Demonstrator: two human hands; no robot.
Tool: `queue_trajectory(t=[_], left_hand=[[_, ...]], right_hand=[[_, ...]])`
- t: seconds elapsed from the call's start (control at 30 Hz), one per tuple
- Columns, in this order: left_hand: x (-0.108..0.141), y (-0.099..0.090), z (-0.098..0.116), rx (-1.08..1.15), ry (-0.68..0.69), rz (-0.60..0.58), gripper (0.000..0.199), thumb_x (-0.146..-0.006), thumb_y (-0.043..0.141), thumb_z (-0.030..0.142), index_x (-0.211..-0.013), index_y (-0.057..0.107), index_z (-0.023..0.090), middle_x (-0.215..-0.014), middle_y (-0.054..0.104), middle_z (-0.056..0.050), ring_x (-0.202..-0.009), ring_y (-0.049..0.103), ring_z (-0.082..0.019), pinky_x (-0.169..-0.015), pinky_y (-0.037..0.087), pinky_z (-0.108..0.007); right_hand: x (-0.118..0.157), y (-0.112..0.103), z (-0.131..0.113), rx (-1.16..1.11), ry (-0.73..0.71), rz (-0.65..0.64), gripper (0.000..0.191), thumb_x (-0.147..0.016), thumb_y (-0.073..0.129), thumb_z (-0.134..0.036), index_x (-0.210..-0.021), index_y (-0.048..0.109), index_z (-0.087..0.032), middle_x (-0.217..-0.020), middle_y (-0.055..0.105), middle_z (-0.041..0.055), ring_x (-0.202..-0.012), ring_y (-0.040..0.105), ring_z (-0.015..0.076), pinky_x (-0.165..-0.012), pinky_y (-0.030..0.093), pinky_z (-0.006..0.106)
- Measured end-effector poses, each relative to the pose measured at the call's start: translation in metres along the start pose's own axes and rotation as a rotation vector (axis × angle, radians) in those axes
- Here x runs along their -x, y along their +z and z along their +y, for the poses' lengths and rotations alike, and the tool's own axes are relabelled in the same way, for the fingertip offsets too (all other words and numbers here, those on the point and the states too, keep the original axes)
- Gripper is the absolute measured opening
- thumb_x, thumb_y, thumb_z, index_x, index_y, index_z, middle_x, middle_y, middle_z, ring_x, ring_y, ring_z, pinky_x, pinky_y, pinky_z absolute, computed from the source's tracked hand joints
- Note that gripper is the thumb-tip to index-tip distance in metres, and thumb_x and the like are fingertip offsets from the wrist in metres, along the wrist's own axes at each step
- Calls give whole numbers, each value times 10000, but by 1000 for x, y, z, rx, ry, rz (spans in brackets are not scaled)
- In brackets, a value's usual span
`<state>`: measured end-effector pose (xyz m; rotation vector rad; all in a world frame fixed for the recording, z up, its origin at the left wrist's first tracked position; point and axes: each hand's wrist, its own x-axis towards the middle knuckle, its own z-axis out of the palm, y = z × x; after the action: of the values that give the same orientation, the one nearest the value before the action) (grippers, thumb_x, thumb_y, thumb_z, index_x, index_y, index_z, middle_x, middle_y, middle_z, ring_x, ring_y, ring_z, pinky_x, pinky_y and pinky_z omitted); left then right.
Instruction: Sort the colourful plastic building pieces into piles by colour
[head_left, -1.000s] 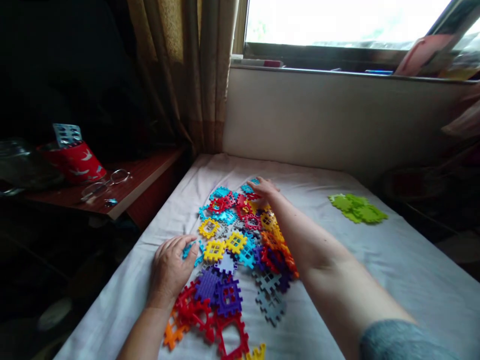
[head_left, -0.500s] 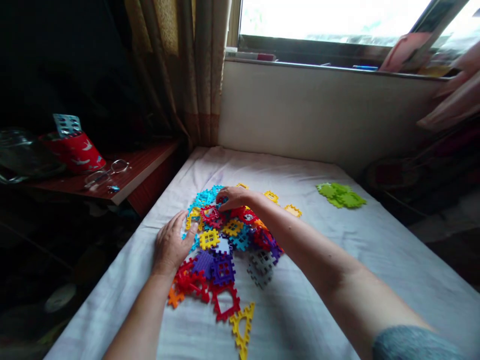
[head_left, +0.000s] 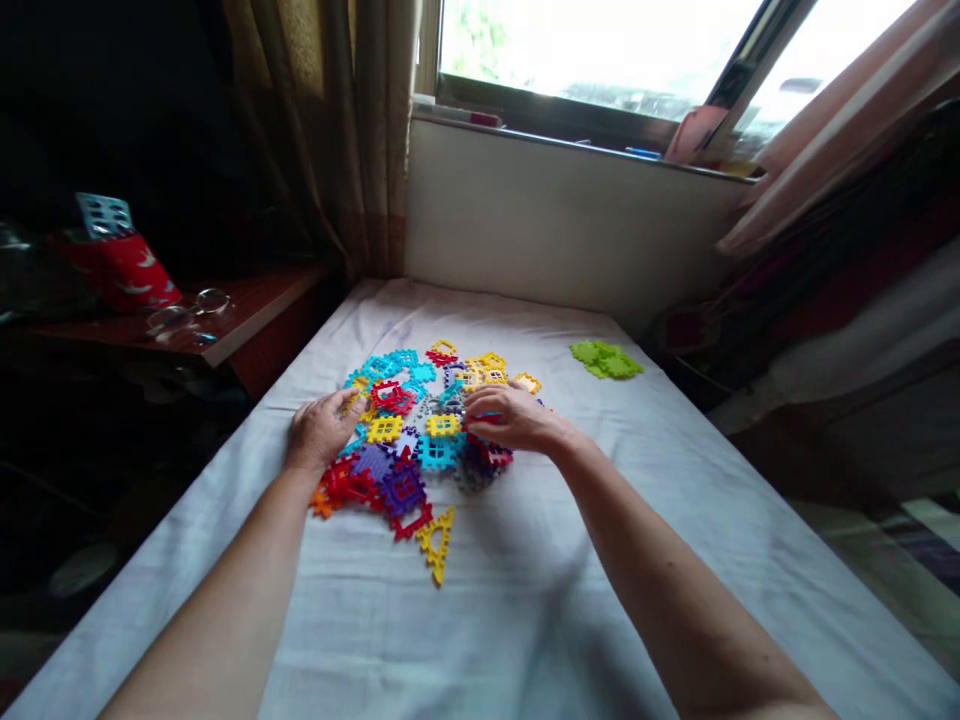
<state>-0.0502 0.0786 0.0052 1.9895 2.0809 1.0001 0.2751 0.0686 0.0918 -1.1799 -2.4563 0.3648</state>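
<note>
A heap of interlocking plastic building pieces lies on the sheet between my hands. At its left edge rests my left hand (head_left: 324,428), fingers loosely apart beside yellow pieces (head_left: 365,402). My right hand (head_left: 510,415) is at the heap's right side, its fingers curled around red pieces (head_left: 486,420); its fingertips are partly hidden. Between the hands lie a yellow window piece (head_left: 385,429), a blue window piece (head_left: 437,453) and a purple window piece (head_left: 403,487). A yellow triangular piece (head_left: 437,545) sits nearest me. Blue pieces (head_left: 386,367) lie at the far left of the heap.
Green pieces (head_left: 606,359) are piled apart at the far right of the sheet (head_left: 525,620). To the left, a wooden table (head_left: 247,312) holds a red container (head_left: 124,272) and glasses (head_left: 191,308). A wall (head_left: 510,220) and a curtain (head_left: 379,150) stand behind.
My right hand has moved from the far side of the heap to its right side, uncovering red and blue pieces. My left hand stays at the left edge. The view has shifted right.
</note>
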Motion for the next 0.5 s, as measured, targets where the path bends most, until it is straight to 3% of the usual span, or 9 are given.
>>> queue_trajectory(t=[0.1,0.17,0.27,0.37,0.5], left_hand=[[-1,-5,0,20,11,-100,511,-828,432,586,-1062,742,253,-1113,765,-101,-1109,673,-316,-1019,451,-444],[2,-8,-2,45,33,-169,562,-820,422,631,-1098,732,254,-1159,750,-98,-1151,654,-316,-1041,441,-449],[15,-11,2,62,78,-243,713,-799,418,713,-1246,673,220,-1353,651,-132,-1307,555,-330,-1094,408,-466],[42,-9,20,5,132,-309,798,-777,480,730,-1365,594,203,-1508,507,-164,-1426,429,-340,-1159,334,-497],[76,-1,62,-46,124,-306,704,-804,578,625,-1404,554,257,-1576,414,-166,-1456,372,-374,-1175,234,-626]], right_hand=[[39,-8,17,-192,170,222,201,-889,606,-349,-986,761,-265,-1175,745,34,-1135,665,193,-1031,479,358],[62,-6,29,-240,369,364,234,-895,576,-352,-1008,755,-251,-1128,761,47,-1069,696,201,-982,519,360],[86,9,38,-251,547,424,253,-880,576,-353,-1028,747,-241,-1054,777,51,-986,718,214,-912,561,375],[95,31,31,-223,523,410,271,-851,611,-341,-1069,735,-240,-1098,763,62,-999,713,217,-918,565,384],[93,55,13,-192,441,422,259,-833,618,-304,-1058,734,-252,-1110,752,64,-1009,705,216,-925,567,387]])
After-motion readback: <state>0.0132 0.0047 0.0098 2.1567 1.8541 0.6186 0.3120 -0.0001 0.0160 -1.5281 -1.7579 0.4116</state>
